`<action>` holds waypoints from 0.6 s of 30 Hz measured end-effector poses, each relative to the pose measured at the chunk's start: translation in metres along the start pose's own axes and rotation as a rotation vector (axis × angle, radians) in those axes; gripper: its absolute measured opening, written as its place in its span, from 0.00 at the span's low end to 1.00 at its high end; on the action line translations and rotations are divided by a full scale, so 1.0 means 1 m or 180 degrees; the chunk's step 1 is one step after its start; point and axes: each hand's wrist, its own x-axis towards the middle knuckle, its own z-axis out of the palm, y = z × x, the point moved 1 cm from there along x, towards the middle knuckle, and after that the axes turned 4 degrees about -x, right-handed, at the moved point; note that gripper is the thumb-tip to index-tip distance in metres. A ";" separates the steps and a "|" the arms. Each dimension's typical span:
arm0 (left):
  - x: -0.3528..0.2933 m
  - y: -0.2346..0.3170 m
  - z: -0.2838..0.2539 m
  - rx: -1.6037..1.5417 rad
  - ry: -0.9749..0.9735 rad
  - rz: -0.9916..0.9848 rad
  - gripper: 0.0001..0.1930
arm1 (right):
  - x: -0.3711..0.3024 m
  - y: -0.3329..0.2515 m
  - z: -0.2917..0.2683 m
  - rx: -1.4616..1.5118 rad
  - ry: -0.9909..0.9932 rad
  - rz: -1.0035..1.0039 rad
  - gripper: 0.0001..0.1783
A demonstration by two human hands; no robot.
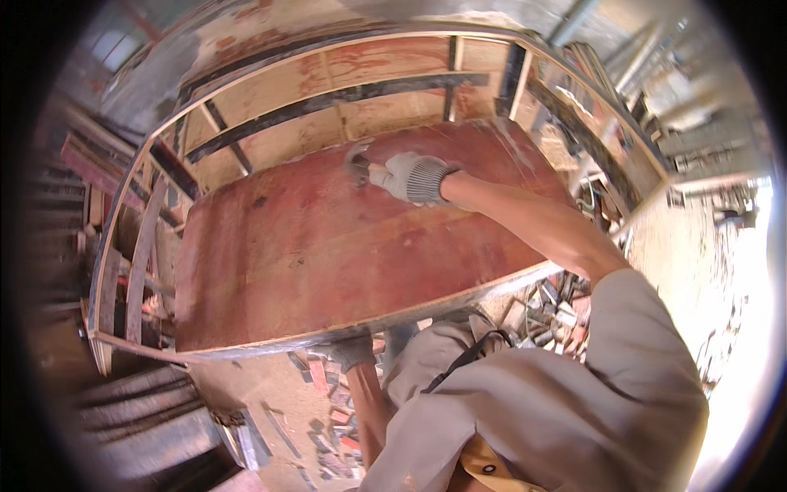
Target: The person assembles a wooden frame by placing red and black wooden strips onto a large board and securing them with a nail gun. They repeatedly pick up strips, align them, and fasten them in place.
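Observation:
A large reddish-brown plywood board [328, 254], scuffed and stained, lies in front of me with its near edge toward my body. My right hand [410, 176], in a pale knitted work glove, is closed round the short visible part of a hammer's handle. The metal head of the hammer [358, 164] is over the far middle of the board, slightly blurred; whether it touches the surface is unclear. Below the board's near edge is my left hand [351, 353], in a grey glove. It is right against that edge, and its fingers are mostly hidden there.
A wooden frame with a thin outer rail [328, 39] and dark slats [336, 97] surrounds the board's far side and ends. Scattered wood offcuts [332, 443] lie on the floor below. Stacked planks [147, 410] stand at the lower left, with more timber to the right.

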 end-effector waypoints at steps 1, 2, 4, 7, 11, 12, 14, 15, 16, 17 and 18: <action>-0.013 0.003 0.005 0.0138 -0.0202 0.0086 0.39 | -0.033 0.001 0.000 0.0072 0.0210 -0.0205 0.28; -0.025 0.006 0.012 0.0293 -0.0387 0.0110 0.37 | -0.064 0.006 -0.006 0.0095 0.0492 -0.0404 0.27; -0.040 0.013 0.029 0.0155 -0.0697 0.0206 0.35 | -0.147 0.032 -0.004 0.0652 0.0641 -0.0998 0.24; -0.054 0.026 0.054 0.0447 -0.1758 0.0496 0.32 | -0.245 0.075 0.027 0.0868 0.0118 -0.0759 0.20; -0.032 0.046 0.141 -0.0834 -0.3191 -0.1242 0.23 | -0.310 0.185 0.120 0.1485 -0.1002 0.1029 0.18; -0.027 0.049 0.170 -0.0107 -0.3477 -0.1097 0.22 | -0.301 0.224 0.145 0.1836 -0.1120 0.1187 0.18; -0.021 0.038 0.203 0.0593 -0.3278 -0.0026 0.23 | -0.258 0.315 0.183 0.1275 -0.0907 0.1237 0.12; -0.021 0.038 0.231 0.0651 -0.3001 0.0819 0.24 | -0.218 0.359 0.189 0.0151 -0.0953 0.0872 0.08; -0.027 0.037 0.259 0.1492 -0.3080 0.1856 0.26 | -0.180 0.397 0.192 -0.0949 -0.0987 0.0544 0.05; -0.033 0.027 0.290 0.2140 -0.3257 0.2823 0.24 | -0.161 0.443 0.183 -0.0780 -0.0425 0.0674 0.07; -0.039 0.019 0.319 0.2675 -0.3543 0.3581 0.22 | -0.145 0.476 0.167 -0.0633 0.0016 0.1004 0.10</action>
